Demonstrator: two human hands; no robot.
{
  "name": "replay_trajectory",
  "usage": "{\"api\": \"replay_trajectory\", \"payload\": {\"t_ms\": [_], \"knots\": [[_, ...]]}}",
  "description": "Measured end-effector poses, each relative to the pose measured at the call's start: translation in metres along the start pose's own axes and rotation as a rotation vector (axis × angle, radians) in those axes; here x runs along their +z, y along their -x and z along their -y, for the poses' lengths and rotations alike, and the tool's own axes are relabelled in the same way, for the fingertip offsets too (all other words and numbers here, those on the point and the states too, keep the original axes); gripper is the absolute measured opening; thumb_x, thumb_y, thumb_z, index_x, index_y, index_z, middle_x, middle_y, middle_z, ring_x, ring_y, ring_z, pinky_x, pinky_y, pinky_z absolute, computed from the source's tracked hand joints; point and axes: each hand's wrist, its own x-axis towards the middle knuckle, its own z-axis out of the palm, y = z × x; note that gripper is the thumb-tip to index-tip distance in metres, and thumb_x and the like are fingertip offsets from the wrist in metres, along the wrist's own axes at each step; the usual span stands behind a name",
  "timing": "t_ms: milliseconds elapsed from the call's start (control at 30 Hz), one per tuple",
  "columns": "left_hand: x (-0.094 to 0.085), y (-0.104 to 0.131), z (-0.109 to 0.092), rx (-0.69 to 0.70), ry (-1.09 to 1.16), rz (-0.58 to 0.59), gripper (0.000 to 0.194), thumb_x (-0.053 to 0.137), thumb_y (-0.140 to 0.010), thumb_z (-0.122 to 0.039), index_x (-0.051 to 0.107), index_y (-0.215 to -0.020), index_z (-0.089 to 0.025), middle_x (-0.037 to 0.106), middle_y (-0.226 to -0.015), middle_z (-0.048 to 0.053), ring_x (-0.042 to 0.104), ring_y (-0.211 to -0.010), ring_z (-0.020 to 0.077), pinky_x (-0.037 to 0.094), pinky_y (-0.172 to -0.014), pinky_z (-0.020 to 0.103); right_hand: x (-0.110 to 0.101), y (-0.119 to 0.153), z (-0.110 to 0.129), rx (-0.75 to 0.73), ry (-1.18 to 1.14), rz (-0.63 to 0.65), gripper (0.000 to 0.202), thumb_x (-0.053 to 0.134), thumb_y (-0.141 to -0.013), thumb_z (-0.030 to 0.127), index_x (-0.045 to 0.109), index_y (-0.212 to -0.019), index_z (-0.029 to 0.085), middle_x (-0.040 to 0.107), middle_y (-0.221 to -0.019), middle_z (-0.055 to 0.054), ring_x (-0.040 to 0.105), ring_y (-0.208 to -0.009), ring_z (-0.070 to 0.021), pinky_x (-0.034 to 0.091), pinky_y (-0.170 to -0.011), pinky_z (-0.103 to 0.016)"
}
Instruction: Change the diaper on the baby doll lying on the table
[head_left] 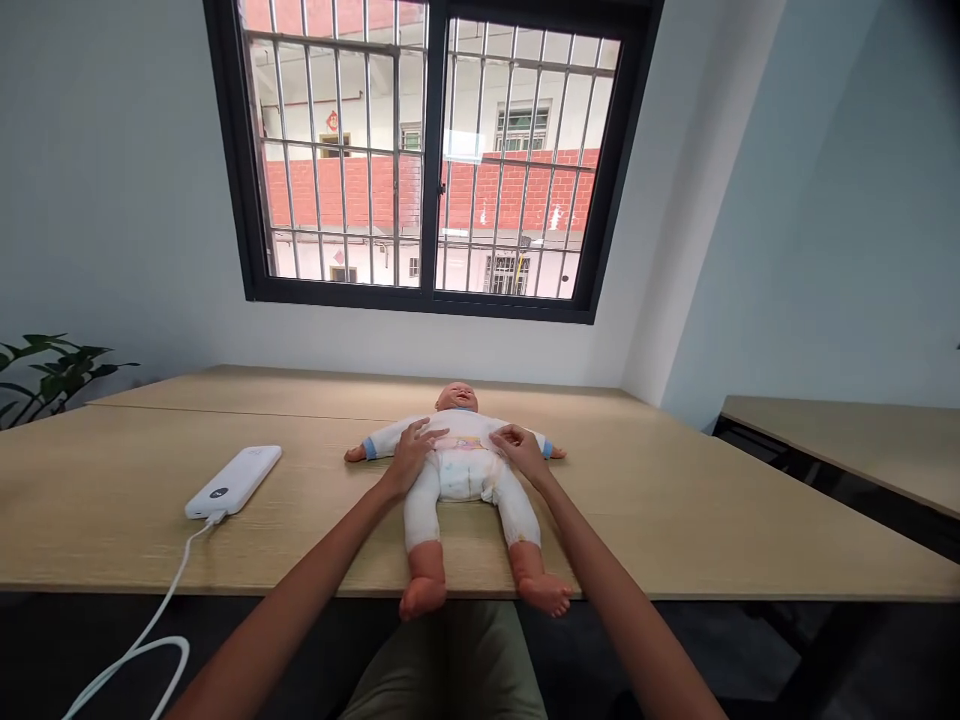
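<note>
A baby doll (459, 428) lies on its back with its arms spread and its feet over the table's front edge. It wears a white long-sleeved top with blue cuffs and a printed chest, and a white diaper (465, 475) around its hips. Against the doll's side on the left, my left hand (412, 452) rests with fingers stretched over the top, just above the diaper. On the other side of the belly, my right hand (521, 447) has its fingertips pinched together at the top. Whatever is between those fingertips is too small to tell.
On the wooden table (660, 500), a white power bank (238, 480) lies to the left, its white cable (176, 580) hanging over the front edge. A plant (56, 372) stands at far left. Another table (847, 440) is on the right. Behind is a barred window (431, 160).
</note>
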Motion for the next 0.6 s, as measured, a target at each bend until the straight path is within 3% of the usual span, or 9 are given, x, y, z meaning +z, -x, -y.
{"api": "replay_trajectory", "payload": {"t_ms": [100,167,400,500,600], "knots": [[-0.003,-0.002,0.002,0.046,-0.101,-0.061,0.037,0.039,-0.092,-0.035,0.07,-0.109,-0.022,0.057,-0.127,0.009,0.045,-0.125,0.0235,0.031,-0.109,0.042,0.005,0.005,0.01,-0.03,0.024,0.136,0.031,0.063,-0.073,0.044,0.07,-0.086,0.016,0.067,-0.083,-0.004,0.051,-0.07,-0.0153,0.04,-0.068,-0.029],[-0.006,-0.002,-0.001,0.085,-0.155,-0.024,0.04,0.036,-0.093,-0.035,0.07,-0.112,-0.023,0.055,-0.13,0.008,0.042,-0.128,0.0231,0.028,-0.112,0.043,0.006,0.006,0.013,-0.034,0.026,0.158,0.03,0.06,-0.074,0.04,0.071,-0.09,0.017,0.069,-0.093,-0.006,0.052,-0.075,-0.0158,0.04,-0.071,-0.03],[-0.004,0.0,-0.035,0.167,-0.277,0.351,0.043,0.031,-0.097,-0.038,0.065,-0.122,-0.033,0.049,-0.144,-0.003,0.022,-0.143,0.0246,0.01,-0.117,0.049,0.003,0.007,0.017,-0.063,0.039,0.156,0.026,0.061,-0.073,0.042,0.067,-0.083,0.018,0.066,-0.089,-0.003,0.051,-0.073,-0.0144,0.039,-0.069,-0.028],[0.006,0.001,-0.047,0.209,-0.322,0.476,0.04,0.033,-0.098,-0.041,0.06,-0.127,-0.037,0.052,-0.141,-0.003,0.026,-0.143,0.0254,0.006,-0.116,0.053,0.001,0.006,0.018,-0.06,0.002,0.145,0.029,0.062,-0.073,0.047,0.063,-0.081,0.019,0.065,-0.087,-0.003,0.052,-0.075,-0.0147,0.04,-0.069,-0.027],[0.016,0.002,-0.052,0.269,-0.354,0.512,0.036,0.043,-0.095,-0.044,0.057,-0.129,-0.041,0.054,-0.139,-0.003,0.034,-0.14,0.0255,0.009,-0.115,0.053,-0.001,0.004,0.018,-0.047,-0.082,0.1,0.032,0.065,-0.07,0.049,0.061,-0.08,0.019,0.063,-0.087,-0.003,0.054,-0.077,-0.0152,0.043,-0.07,-0.027]]}}
